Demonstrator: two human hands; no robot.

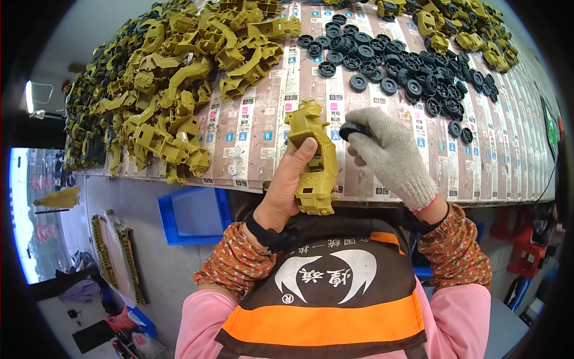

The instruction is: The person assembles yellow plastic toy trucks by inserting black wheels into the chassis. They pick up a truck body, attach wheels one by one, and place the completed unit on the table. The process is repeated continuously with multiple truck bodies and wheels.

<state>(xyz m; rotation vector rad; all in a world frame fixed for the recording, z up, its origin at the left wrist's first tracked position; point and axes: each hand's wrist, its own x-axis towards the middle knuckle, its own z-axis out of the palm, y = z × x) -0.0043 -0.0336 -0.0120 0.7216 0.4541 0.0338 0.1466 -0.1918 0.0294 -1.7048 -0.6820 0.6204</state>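
Note:
My bare left hand [287,174] is wrapped round a yellow plastic toy vehicle body [318,179], its thumb lying across the middle. The body stands lengthwise over the table's near edge, with short axle stubs poking out at its sides. Just right of its upper end, my right hand [391,151] in a grey knitted glove pinches a black toy wheel [353,130] between thumb and fingers. A small gap seems to lie between wheel and body. Some of the gloved fingers are hidden behind the hand.
Yellow vehicle bodies [179,78] are heaped on the table's left. Loose black wheels [391,63] spread over the printed table covering [472,164] at centre right. More bodies, some with wheels, lie in a pile [472,36] at far right. A blue bin [194,215] sits below the table edge.

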